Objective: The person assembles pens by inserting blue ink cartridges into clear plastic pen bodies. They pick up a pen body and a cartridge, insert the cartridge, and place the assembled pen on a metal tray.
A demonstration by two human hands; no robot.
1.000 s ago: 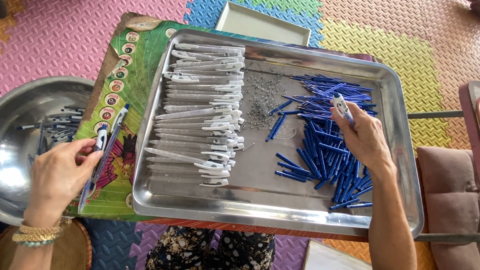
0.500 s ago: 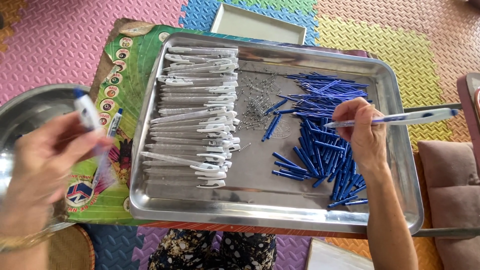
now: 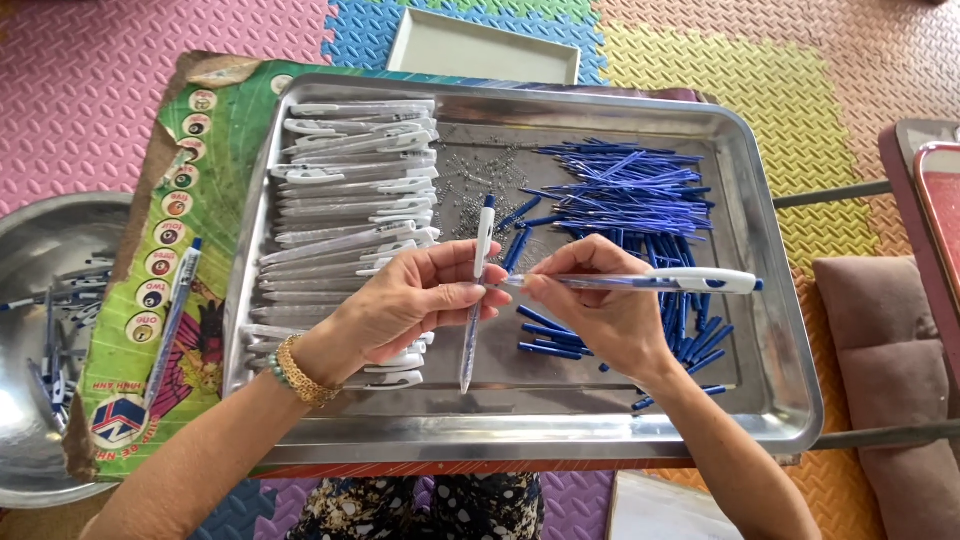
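A bowl (image 3: 40, 260) lay far left. Over the steel tray (image 3: 770, 330), the left hand (image 3: 415, 300), palm up, pinched an upright pen (image 3: 478, 290); the right hand (image 3: 600, 310), fingers curled, gripped a second pen (image 3: 660, 282) level, pointing right, above blue refills (image 3: 625, 190).

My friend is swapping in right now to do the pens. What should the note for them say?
Left hand: holds one pen upright over the metal tray.
Right hand: holds a second pen sideways, its tip touching the first.
In the tray: pale pen barrels stacked at left, blue refills piled at right, tiny springs between them.
Done: some pens lie in the steel bowl at far left; one pen lies on the printed board.
Left: many barrels and refills remain in the tray.
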